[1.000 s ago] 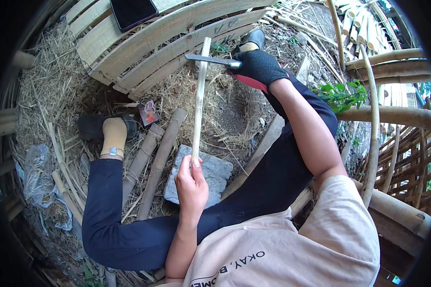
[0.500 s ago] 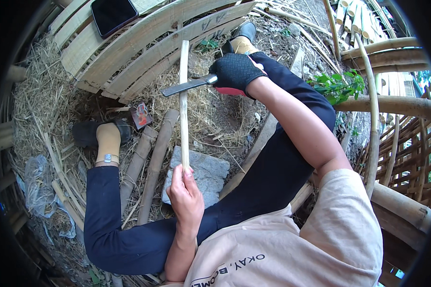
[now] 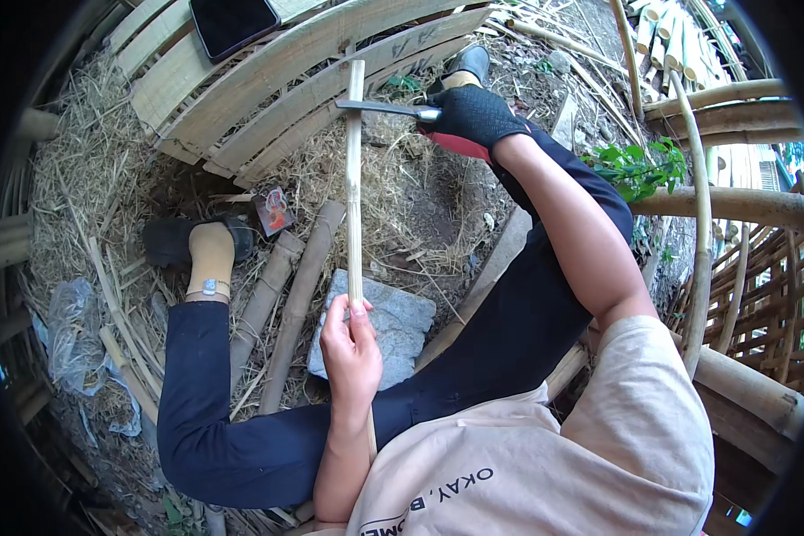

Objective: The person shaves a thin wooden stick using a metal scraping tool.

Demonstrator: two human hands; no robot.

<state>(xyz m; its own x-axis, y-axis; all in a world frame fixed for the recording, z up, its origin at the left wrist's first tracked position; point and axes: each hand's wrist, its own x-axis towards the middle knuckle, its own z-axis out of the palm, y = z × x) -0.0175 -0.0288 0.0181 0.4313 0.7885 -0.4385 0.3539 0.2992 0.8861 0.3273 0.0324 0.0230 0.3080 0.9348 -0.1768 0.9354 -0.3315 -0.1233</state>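
A long, pale bamboo strip [image 3: 355,205] runs away from me, nearly upright in the view. My bare left hand [image 3: 350,348] is closed around its near part, thumb on top. In a black glove with a red palm, my right hand [image 3: 473,118] grips a knife [image 3: 380,108] by its handle, which the fingers hide. The blade lies across the strip near its far end. Below the strip, by my left hand, is a grey stone block [image 3: 400,326].
A slatted wooden crate [image 3: 268,85] stands at the far left with a dark phone [image 3: 234,22] on it. Two bamboo poles [image 3: 304,295] lie left of the stone. A bamboo fence [image 3: 741,205] and a leafy plant [image 3: 639,170] are at right; a plastic bag [image 3: 76,335] lies left.
The knife has moved farther out along the strip, and its blade now lies more level. My right hand has shifted outward and right. The view has shifted slightly.
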